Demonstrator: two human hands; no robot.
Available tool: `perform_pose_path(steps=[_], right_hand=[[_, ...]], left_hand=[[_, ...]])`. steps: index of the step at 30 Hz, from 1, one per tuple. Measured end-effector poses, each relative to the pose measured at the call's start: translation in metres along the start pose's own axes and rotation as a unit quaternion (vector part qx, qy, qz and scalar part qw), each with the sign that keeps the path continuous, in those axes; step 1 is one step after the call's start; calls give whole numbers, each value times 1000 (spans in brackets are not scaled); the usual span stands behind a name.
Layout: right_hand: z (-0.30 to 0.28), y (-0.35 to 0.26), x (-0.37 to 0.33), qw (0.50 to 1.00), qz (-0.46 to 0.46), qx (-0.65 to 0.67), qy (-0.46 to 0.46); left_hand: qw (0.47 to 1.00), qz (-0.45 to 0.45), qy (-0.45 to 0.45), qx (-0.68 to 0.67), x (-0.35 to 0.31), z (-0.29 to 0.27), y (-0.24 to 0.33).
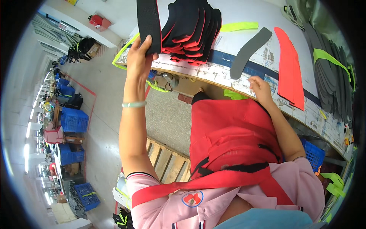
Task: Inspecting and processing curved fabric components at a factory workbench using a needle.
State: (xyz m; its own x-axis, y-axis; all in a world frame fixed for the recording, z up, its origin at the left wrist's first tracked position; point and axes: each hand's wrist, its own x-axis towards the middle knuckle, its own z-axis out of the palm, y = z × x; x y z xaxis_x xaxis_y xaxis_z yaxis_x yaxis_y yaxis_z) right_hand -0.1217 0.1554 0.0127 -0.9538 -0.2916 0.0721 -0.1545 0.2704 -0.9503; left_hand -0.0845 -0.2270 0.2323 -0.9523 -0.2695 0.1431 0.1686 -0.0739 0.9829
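My left hand (pixel 140 57) is closed on the lower end of a long black fabric strip (pixel 148 23), thumb on top, raised at the table's left end. Beside it lies a fanned stack of black pieces with red undersides (pixel 190 30). My right hand (pixel 261 88) rests by the table's front edge, fingers loosely bent and a little apart, with nothing seen in them. Between that hand and the stack, one curved dark grey piece (pixel 249 53) lies flat. To the right hand's right is a small pile of red curved pieces (pixel 290 72).
The worn white worktable (pixel 221 76) runs along my front. Many grey strips (pixel 335 80) under a yellow-green band fill its right end. A yellow-green strip (pixel 240 26) lies farther back. A wooden pallet (pixel 167 162) is on the floor; blue crates (pixel 74 120) stand at the left.
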Motion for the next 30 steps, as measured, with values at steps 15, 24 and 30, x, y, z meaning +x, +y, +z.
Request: perform_pose_path(steps=[15, 24, 30], right_hand=[[8, -12, -10, 982, -64, -173, 49], [0, 4, -12, 995, -78, -49, 37], [-73, -22, -14, 963, -74, -256, 47]], left_hand=[[985, -119, 87, 90, 55, 2, -50], [983, 38, 96, 154, -39, 1, -51], [976, -129, -47, 167, -128, 18, -111]])
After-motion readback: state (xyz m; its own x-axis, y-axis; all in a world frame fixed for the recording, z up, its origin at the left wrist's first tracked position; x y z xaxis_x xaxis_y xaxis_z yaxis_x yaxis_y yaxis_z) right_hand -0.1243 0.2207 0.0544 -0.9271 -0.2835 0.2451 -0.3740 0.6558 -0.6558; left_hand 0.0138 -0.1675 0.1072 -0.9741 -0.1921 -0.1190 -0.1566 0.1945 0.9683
